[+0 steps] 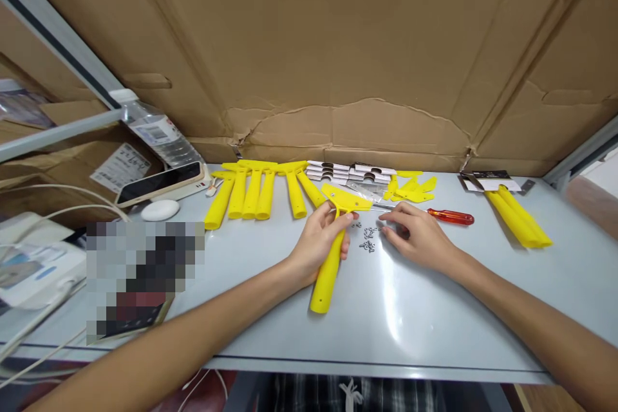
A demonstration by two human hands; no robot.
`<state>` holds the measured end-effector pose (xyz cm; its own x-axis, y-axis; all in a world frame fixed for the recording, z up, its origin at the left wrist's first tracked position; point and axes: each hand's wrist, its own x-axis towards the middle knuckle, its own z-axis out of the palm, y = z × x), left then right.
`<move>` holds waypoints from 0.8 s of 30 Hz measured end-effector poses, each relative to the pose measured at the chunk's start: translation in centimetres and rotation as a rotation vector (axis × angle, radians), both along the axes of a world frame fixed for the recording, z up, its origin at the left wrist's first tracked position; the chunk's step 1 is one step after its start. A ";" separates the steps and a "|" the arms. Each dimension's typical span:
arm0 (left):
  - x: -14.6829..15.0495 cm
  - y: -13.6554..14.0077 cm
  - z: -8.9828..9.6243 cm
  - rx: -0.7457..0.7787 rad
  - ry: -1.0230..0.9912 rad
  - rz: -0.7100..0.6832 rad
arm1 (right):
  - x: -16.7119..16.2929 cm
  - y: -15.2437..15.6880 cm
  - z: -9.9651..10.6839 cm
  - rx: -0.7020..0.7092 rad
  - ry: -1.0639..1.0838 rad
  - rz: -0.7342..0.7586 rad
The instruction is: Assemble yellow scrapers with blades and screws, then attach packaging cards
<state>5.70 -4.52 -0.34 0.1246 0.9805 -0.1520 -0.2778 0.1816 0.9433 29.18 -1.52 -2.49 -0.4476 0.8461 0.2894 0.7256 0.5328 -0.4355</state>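
My left hand is closed around the neck of a yellow plastic scraper handle, its wide triangular head pointing up and away and its round grip slanting toward me. Just right of it, my right hand hovers low at the edge of a small pile of screws. Its thumb and forefinger are curved with a gap between them, and I see nothing held there. A screwdriver with a red handle lies behind the right hand, its shaft partly covered by the fingers.
Several yellow scraper handles line the back of the table. Beside them are stacked white cards and loose yellow plates. Two carded yellow handles lie right. A phone, bottle and cables crowd the left; cardboard stands behind.
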 end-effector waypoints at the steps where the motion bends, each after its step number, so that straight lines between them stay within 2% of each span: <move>1: 0.2 -0.2 0.0 0.021 0.050 0.000 | -0.3 -0.2 0.0 0.002 -0.022 -0.011; 8: 0.6 -0.7 0.2 0.061 0.221 -0.037 | -1.4 -0.7 -0.2 0.053 -0.074 -0.039; 17: 0.7 -1.0 0.7 0.081 0.265 -0.086 | -1.4 -0.5 -0.1 0.007 0.001 -0.001; 24: 0.5 -0.9 0.1 0.105 0.293 -0.098 | -0.9 -0.2 -0.2 -0.038 0.098 0.001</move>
